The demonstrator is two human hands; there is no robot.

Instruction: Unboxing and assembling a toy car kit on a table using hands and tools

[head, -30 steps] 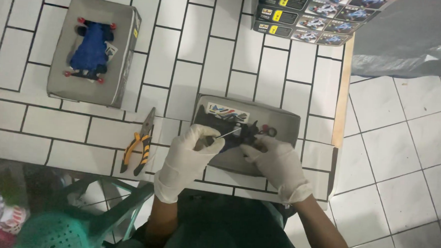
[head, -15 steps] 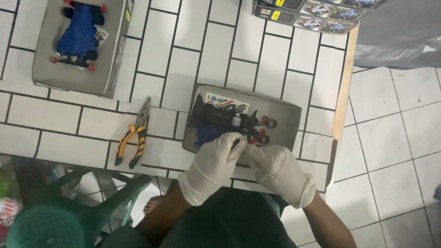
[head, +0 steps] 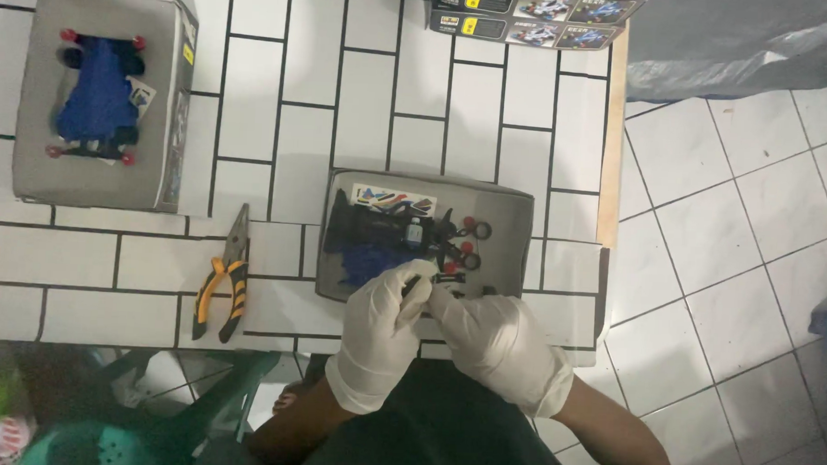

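My left hand [head: 380, 329] and my right hand [head: 501, 346], both in white gloves, meet over the near edge of a grey box lid [head: 516, 218] on a white tiled table. Between their fingertips sits a small dark part [head: 435, 280], pinched from both sides. Inside the lid lie a black and blue toy car chassis [head: 376, 236], a sticker sheet [head: 394, 200], and small black and red wheels and rollers [head: 469, 244].
Yellow-handled pliers [head: 223, 280] lie left of the lid. A second grey box [head: 172, 110] at far left holds a blue toy car [head: 99, 98]. Printed kit boxes [head: 525, 14] stand at the table's far edge. A green plastic chair [head: 145, 425] sits lower left; tiled floor lies right.
My view has shifted, so the table objects sit lower and nearer. My hands drew back from the lid's middle to its near edge and closed together on the small part.
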